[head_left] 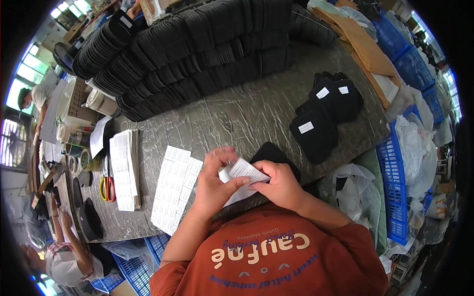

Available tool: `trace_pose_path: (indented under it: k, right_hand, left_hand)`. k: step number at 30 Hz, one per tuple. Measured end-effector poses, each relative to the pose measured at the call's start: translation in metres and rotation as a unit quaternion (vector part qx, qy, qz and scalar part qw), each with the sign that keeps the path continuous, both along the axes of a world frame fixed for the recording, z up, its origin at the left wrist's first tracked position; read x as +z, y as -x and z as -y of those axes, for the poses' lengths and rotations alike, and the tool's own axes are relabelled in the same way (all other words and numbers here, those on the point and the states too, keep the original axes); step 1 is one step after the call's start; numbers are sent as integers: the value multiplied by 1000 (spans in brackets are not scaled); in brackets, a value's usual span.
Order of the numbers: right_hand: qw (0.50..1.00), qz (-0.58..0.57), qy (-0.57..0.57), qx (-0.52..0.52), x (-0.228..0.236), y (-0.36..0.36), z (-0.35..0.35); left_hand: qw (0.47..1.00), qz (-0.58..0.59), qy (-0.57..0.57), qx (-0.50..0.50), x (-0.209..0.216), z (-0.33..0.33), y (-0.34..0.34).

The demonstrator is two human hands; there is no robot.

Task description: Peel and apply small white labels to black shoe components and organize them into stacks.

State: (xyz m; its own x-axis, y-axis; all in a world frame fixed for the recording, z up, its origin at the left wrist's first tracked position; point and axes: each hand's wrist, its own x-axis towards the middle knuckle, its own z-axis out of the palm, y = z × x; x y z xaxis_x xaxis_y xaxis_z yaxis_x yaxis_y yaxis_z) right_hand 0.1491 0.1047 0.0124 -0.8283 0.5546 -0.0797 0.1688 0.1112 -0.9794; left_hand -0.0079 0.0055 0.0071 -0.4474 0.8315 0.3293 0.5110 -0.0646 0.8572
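My left hand [215, 180] and my right hand [280, 183] meet over the near edge of the table, holding a folded white sheet of printed labels [249, 171] between them. The left thumb presses on the sheet's lower side, and the raised left fingers are slightly blurred. My right thumb and fingers pinch the sheet's other end. Just beyond the right hand lies a black, rounded flat pad [271, 152], partly covered by the hands. To the left of my left hand, overlapping sheets of white labels [173, 190] lie flat.
Long stacked rows of black pads [197, 44] fill the far side. Several labelled black pads [316, 133] lie at right. Scissors [106, 185] and a paper stack [123, 170] are at left. A blue crate [395, 187] borders the right edge; another person [69, 256] works at left.
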Motion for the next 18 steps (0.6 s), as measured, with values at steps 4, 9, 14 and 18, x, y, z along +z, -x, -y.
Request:
trace_pose_path:
  k: [4,9,14,18]
  right_hand:
    - [999,22,39,-7,-6,-2,3]
    - [998,50,45,-1,-1,-3,-4]
    - [991,42,130,-4,-15,-10,-3]
    - [996,-65,-47,-34,-16,-9,-6]
  left_hand:
    - [968,234,78,-45,-4,3,4]
    - [953,251,166,16,-1,6,5]
    - [953,247,169,50,-3,7,7]
    - [966,151,192,84,-12,8,7]
